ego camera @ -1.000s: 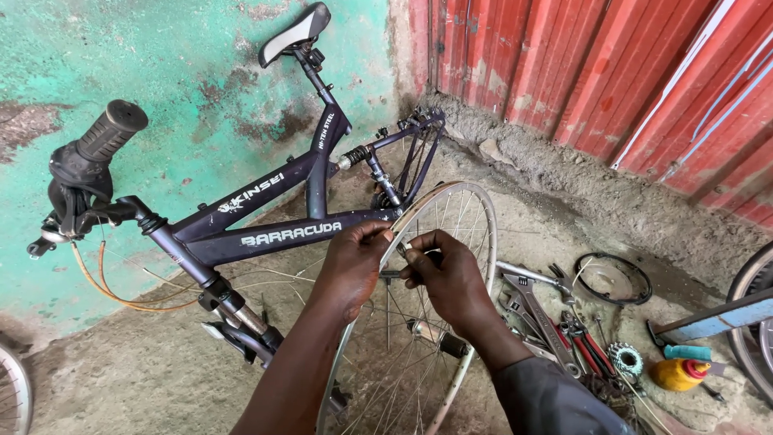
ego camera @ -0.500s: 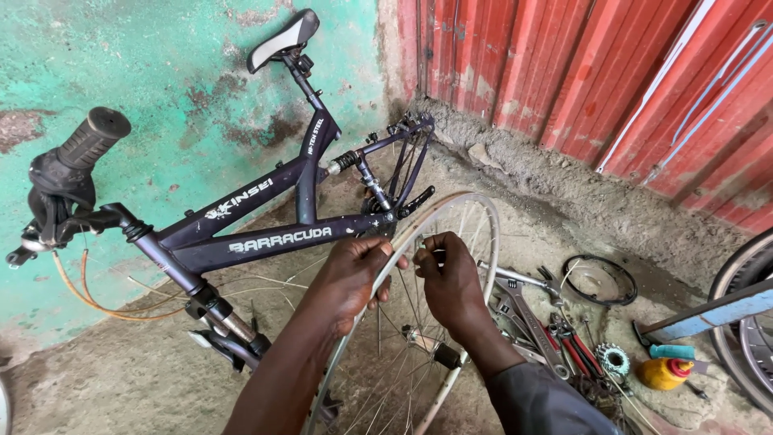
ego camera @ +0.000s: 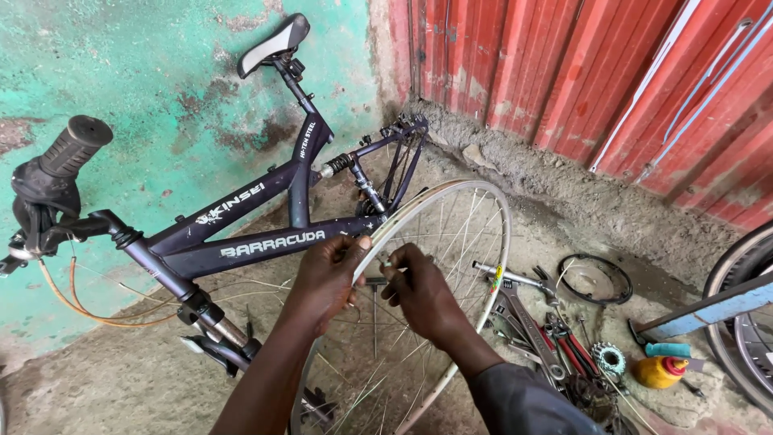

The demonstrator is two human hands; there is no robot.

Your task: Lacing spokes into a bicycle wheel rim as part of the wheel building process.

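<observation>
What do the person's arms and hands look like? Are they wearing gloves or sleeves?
No gloves: both the left hand and the right hand are bare, with no rings or watch in view. The left forearm is uncovered as far as the picture shows. The right arm has a dark grey sleeve pushed up near the elbow.

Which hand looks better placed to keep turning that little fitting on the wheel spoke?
Probably the right hand: its fingertips already pinch a small metal piece at the spokes just inside the wheel rim. The left hand is wrapped around the rim itself, steadying the wheel, so it seems less free.
</observation>
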